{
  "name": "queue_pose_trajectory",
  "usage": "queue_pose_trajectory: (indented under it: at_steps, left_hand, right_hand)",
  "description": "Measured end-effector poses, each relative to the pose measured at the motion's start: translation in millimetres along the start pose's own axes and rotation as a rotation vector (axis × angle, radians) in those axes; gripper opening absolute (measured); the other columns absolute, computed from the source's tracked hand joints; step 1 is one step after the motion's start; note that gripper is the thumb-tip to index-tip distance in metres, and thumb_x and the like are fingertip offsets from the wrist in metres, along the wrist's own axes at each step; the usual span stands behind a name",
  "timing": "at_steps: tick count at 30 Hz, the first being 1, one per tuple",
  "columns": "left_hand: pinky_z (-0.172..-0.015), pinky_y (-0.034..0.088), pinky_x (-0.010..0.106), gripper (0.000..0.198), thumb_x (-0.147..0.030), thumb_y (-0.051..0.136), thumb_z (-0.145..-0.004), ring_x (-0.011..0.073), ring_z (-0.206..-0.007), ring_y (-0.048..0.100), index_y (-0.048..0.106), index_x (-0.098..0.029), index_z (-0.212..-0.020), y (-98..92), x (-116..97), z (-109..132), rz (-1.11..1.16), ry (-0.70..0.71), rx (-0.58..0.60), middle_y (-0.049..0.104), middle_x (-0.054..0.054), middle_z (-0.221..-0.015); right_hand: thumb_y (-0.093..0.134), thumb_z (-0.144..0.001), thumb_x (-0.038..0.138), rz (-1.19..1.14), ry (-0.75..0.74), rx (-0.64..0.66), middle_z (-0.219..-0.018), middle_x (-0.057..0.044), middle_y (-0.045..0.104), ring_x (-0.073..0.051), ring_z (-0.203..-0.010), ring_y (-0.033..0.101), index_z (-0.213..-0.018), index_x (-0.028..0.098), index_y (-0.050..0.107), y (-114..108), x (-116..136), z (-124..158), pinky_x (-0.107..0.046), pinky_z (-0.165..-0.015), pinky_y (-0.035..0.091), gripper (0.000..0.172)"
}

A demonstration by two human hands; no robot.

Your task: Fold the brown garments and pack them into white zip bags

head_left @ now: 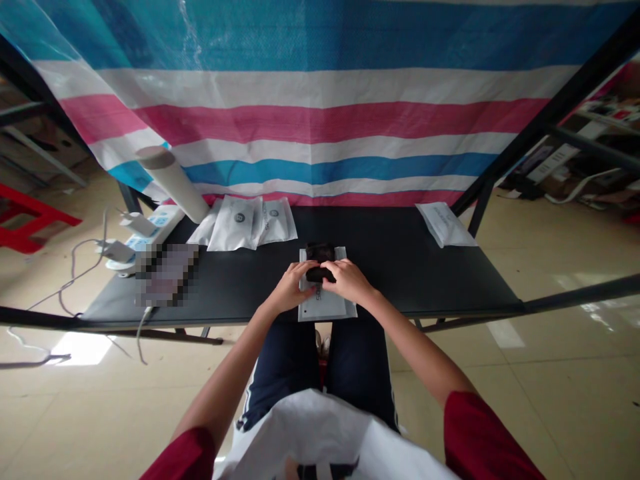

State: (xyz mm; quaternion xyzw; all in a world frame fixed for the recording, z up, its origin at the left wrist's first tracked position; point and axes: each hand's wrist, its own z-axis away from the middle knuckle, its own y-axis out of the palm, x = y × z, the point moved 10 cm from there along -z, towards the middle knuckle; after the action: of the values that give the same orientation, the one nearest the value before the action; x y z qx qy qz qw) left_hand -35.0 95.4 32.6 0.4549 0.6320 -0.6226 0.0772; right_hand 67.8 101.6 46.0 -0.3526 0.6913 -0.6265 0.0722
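A small black item (pixel 320 253) lies on a flat white pouch (pixel 327 306) near the front edge of the black table. My left hand (pixel 294 287) closes on the item's left side, and my right hand (pixel 349 280) closes on its right side. The fingertips of both hands nearly meet over the dark surface. Dark print on the pouch is partly covered by my hands. Whether the item is folded or solid cannot be made out.
White packets (pixel 237 223) lie at the back left beside a white bottle (pixel 177 187). A power strip (pixel 160 227) and a blurred phone-like device (pixel 169 275) with a cable are at the left. Another white packet (pixel 445 225) rests at the back right. A striped sheet (pixel 310 127) hangs behind.
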Motion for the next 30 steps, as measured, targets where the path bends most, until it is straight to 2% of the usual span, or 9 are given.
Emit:
queue_pose_trajectory:
  at_steps: [3, 6, 8, 11, 14, 18, 22, 26, 30]
  left_hand:
    - [-0.093, 0.046, 0.036, 0.040, -0.029, 0.061, -0.083, 0.0239, -0.105, 0.059, 0.060, -0.022, -0.123, 0.7, 20, -4, -0.026, -0.104, 0.009, 0.065, 0.008, -0.111]
    - [-0.076, 0.048, 0.031, 0.038, -0.039, 0.060, -0.086, 0.0198, -0.080, 0.061, 0.062, -0.019, -0.119, 0.6, 40, -6, -0.063, -0.206, -0.016, 0.063, 0.007, -0.092]
    - [-0.070, 0.046, 0.029, 0.036, -0.040, 0.059, -0.087, 0.0179, -0.072, 0.059, 0.063, -0.017, -0.114, 0.7, 47, -7, -0.059, -0.228, -0.039, 0.062, 0.006, -0.087]
    - [-0.068, 0.045, 0.028, 0.029, -0.039, 0.056, -0.088, 0.0178, -0.073, 0.059, 0.061, -0.016, -0.105, 0.6, 50, -11, -0.024, -0.221, -0.078, 0.063, 0.006, -0.085]
    - [-0.069, 0.045, 0.027, 0.027, -0.038, 0.053, -0.090, 0.0172, -0.075, 0.060, 0.058, -0.016, -0.105, -0.5, 51, -14, 0.051, -0.239, -0.124, 0.066, 0.006, -0.087]
    - [-0.064, 0.043, 0.026, 0.031, -0.042, 0.050, -0.092, 0.0166, -0.070, 0.062, 0.059, -0.015, -0.105, -0.3, 57, -20, 0.085, -0.311, -0.155, 0.069, 0.007, -0.085]
    - [-0.062, 0.042, 0.026, 0.035, -0.045, 0.047, -0.093, 0.0192, -0.072, 0.065, 0.062, -0.015, -0.102, -0.6, 63, -26, -0.005, -0.427, -0.153, 0.071, 0.008, -0.083]
    - [-0.063, 0.040, 0.027, 0.036, -0.046, 0.045, -0.094, 0.0235, -0.082, 0.068, 0.065, -0.017, -0.096, -3.8, 66, -31, -0.162, -0.544, -0.143, 0.072, 0.010, -0.087]
    - [-0.059, 0.035, 0.026, 0.036, -0.046, 0.041, -0.095, 0.0222, -0.077, 0.067, 0.067, -0.020, -0.093, -3.5, 66, -34, -0.202, -0.518, -0.100, 0.070, 0.007, -0.080]
  right_hand:
    - [0.065, -0.083, 0.026, -0.131, 0.032, -0.014, -0.099, -0.008, 0.073, -0.022, -0.091, 0.069, -0.115, 0.019, 0.062, -3, -10, -2, -0.033, -0.086, 0.047, 0.032]
    - [0.074, -0.075, 0.032, -0.333, 0.088, -0.079, -0.110, -0.007, 0.070, -0.022, -0.098, 0.068, -0.123, 0.022, 0.056, -2, -26, 1, -0.030, -0.084, 0.049, 0.053]
    - [0.079, -0.069, 0.031, -0.445, 0.128, -0.121, -0.116, -0.009, 0.068, -0.022, -0.103, 0.067, -0.127, 0.021, 0.052, 6, -39, 5, -0.031, -0.085, 0.050, 0.064]
    - [0.076, -0.072, 0.029, -0.560, 0.203, -0.184, -0.112, -0.011, 0.070, -0.022, -0.102, 0.068, -0.125, 0.018, 0.052, 19, -58, 10, -0.033, -0.086, 0.052, 0.059]
    - [0.070, -0.079, 0.033, -0.624, 0.255, -0.225, -0.108, -0.012, 0.071, -0.022, -0.098, 0.069, -0.123, 0.015, 0.054, 28, -68, 9, -0.032, -0.083, 0.052, 0.050]
    - [0.063, -0.086, 0.043, -0.568, 0.350, -0.251, -0.097, -0.010, 0.074, -0.021, -0.085, 0.071, -0.109, 0.016, 0.063, 26, -73, 7, -0.029, -0.074, 0.052, 0.036]
    - [0.061, -0.087, 0.049, -0.473, 0.439, -0.228, -0.080, -0.006, 0.073, -0.020, -0.073, 0.070, -0.098, 0.017, 0.066, 22, -76, 3, -0.026, -0.067, 0.050, 0.034]
    - [0.064, -0.085, 0.049, -0.393, 0.514, -0.184, -0.081, -0.006, 0.074, -0.022, -0.077, 0.071, -0.102, 0.018, 0.066, 20, -78, -2, -0.028, -0.069, 0.050, 0.036]
    - [0.069, -0.079, 0.055, -0.320, 0.570, -0.162, -0.089, -0.007, 0.074, -0.025, -0.088, 0.071, -0.116, 0.017, 0.061, 16, -84, -5, -0.031, -0.077, 0.052, 0.053]
